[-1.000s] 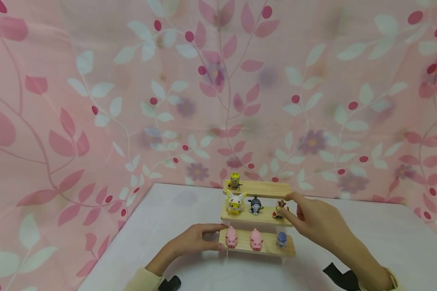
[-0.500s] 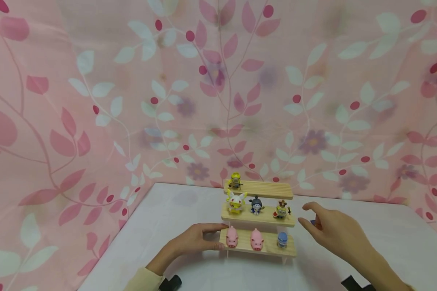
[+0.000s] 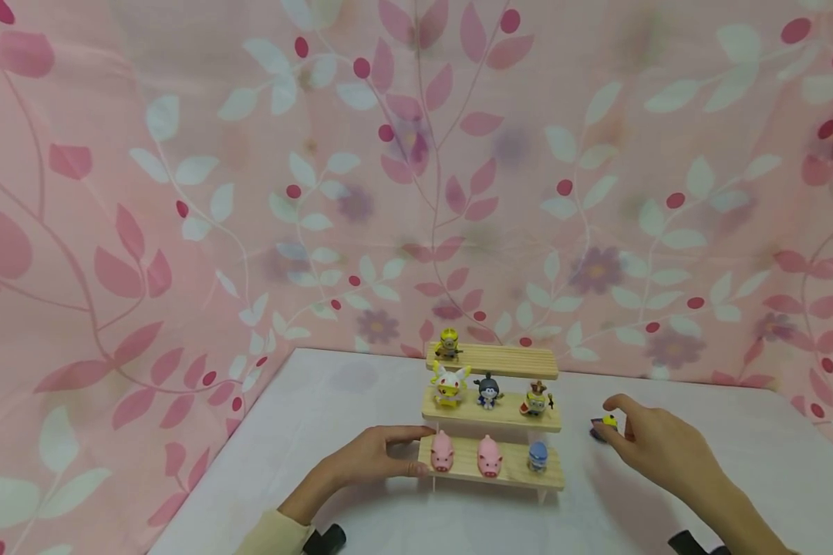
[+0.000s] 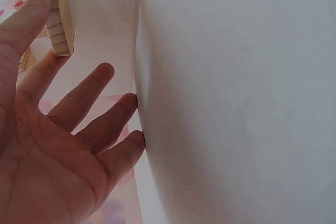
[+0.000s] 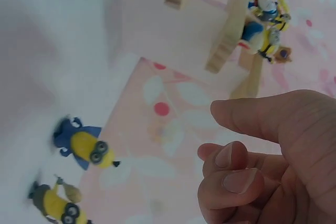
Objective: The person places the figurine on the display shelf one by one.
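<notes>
A three-tier wooden display stand point(image 3: 514, 479) carries several small figurines. My left hand point(image 3: 371, 459) holds the left end of its lowest board point(image 4: 61, 30), thumb in front and index finger behind; the other fingers are spread. My right hand point(image 3: 666, 443) hovers right of the stand, fingers loosely bent with nothing between them. Beside its thumb in the head view is a yellow-and-blue minion figurine point(image 3: 608, 421). In the right wrist view this minion point(image 5: 84, 145) stands on the table apart from the fingers, with a second minion figurine point(image 5: 58, 205) near it.
On the lowest board are two pink pigs point(image 3: 441, 451) and a blue-capped figurine point(image 3: 537, 456). The middle board bears a white-eared figurine point(image 3: 449, 387), a dark-haired one point(image 3: 488, 391) and a crowned minion point(image 3: 536, 401). A yellow-helmeted minion point(image 3: 448, 344) stands on top.
My right hand has let go of the crowned minion on the middle board and moved right, to the minions on the table. The left hand stays on the stand.
</notes>
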The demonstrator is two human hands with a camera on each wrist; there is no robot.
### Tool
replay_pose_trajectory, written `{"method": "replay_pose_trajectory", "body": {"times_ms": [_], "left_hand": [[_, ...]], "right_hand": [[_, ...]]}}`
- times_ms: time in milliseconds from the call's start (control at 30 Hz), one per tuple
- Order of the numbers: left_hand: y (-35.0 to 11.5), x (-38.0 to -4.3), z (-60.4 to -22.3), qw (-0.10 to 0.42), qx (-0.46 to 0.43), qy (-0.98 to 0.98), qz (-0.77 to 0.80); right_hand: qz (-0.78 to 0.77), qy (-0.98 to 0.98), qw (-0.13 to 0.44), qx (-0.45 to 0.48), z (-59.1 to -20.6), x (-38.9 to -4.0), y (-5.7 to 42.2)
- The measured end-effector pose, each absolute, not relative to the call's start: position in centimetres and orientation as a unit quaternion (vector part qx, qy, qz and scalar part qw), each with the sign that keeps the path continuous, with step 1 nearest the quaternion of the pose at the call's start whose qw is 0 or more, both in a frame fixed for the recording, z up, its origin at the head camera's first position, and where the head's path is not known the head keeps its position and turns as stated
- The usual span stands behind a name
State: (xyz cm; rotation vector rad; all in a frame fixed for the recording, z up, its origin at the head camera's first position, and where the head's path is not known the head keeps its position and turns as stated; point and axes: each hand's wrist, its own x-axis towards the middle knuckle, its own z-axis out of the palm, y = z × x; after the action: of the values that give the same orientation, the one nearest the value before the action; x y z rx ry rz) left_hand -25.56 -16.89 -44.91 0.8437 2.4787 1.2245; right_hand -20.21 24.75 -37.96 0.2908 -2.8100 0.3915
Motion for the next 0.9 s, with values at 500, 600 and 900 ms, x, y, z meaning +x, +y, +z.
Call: {"method": "replay_pose_trajectory", "body": {"times_ms": [500,600,900], "left_hand": [[-17.0,-25.6,-45.3,0.112,0.305,0.845,0.425],[-17.0,-25.7,-45.3,0.11,0.307,0.844,0.426],[-17.0,-25.7,-45.3,0.109,0.305,0.847,0.421]], "right_hand": [[0.159,-0.983,0.053,0.071,-39.3,-22.3,27.1],[0.156,-0.984,0.049,0.069,-39.4,-22.6,27.4],[0.154,-0.986,0.031,0.061,-40.1,-23.7,28.1]]}}
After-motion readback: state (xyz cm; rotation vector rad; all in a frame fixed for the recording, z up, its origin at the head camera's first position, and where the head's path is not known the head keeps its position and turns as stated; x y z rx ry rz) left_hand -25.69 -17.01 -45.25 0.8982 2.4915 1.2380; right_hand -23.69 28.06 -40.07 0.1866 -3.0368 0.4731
